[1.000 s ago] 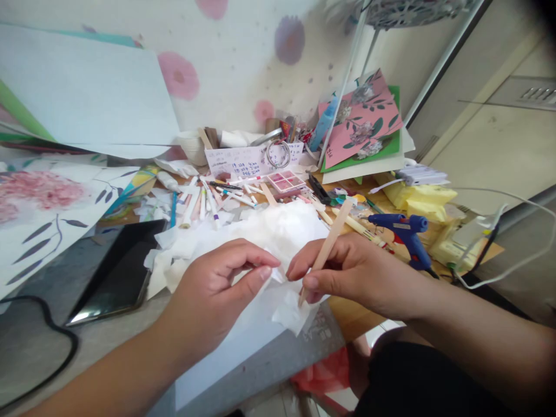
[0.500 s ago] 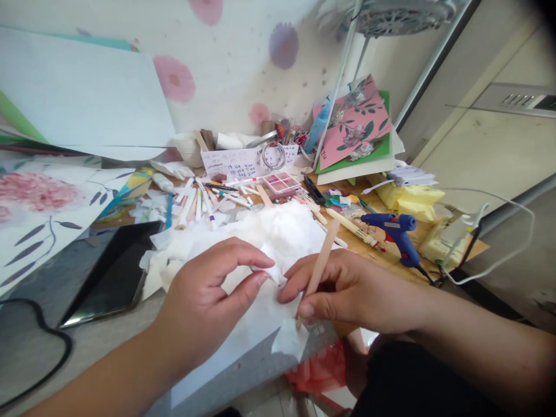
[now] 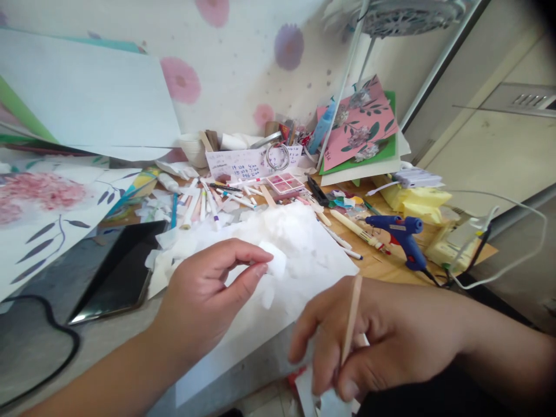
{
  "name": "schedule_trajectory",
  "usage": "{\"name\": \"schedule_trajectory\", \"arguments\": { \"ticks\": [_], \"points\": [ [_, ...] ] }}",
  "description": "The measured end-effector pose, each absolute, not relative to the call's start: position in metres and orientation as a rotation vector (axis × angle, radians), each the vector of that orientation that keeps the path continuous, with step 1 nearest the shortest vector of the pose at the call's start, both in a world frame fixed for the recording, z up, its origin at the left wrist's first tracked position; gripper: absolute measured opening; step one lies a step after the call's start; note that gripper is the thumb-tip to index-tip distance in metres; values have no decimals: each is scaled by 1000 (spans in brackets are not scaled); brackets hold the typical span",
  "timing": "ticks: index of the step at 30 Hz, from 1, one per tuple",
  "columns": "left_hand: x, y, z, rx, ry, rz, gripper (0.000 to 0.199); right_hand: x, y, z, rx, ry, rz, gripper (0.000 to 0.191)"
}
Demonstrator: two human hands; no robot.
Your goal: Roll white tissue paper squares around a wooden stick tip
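Item: scrap of white tissue paper (image 3: 276, 264), pinched between thumb and forefinger of the left hand (image 3: 208, 301), above the white sheet (image 3: 313, 260) at table centre.

Right hand (image 3: 382, 341), at 5 o'clock off the table edge, closed on a wooden stick (image 3: 351, 315).

Risk: thin scrap may tear or slip (light pinch).

Obscured: stick's lower end; pale scraps under the right hand, blurred.

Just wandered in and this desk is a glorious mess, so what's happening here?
A person is doing paper craft at a cluttered desk. The left hand pinches a small white scrap over a heap of white paper. The right hand holds a wooden stick low at the desk's near edge, apart from the scrap. Markers, a blue glue gun and a dark tablet lie around.
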State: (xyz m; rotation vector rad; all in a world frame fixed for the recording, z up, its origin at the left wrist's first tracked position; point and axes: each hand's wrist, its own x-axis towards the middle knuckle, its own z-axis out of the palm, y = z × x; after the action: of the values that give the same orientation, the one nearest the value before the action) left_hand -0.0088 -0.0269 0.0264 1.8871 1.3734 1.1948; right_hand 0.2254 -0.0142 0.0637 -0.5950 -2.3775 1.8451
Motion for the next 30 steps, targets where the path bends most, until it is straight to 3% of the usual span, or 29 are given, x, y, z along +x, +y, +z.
{"name": "schedule_trajectory", "arguments": {
  "ticks": [4,9,14,24,30],
  "points": [
    [-9,-29,26,1953,1367,1252,9,227,-14,59,-764,-2060,1822,22],
    [-10,-34,25,2016,1347,1352,16,219,-14,50,-733,-1461,2135,27],
    [-9,-37,25,2052,1314,1407,24,207,-14,41,-716,-1287,2289,29],
    [-8,-31,24,1708,1293,1399,17,214,-12,45,-735,-1468,2303,26],
    [-10,-27,15,1476,1139,1450,17,230,-9,39,-598,-2002,2082,33]
  ]
}}
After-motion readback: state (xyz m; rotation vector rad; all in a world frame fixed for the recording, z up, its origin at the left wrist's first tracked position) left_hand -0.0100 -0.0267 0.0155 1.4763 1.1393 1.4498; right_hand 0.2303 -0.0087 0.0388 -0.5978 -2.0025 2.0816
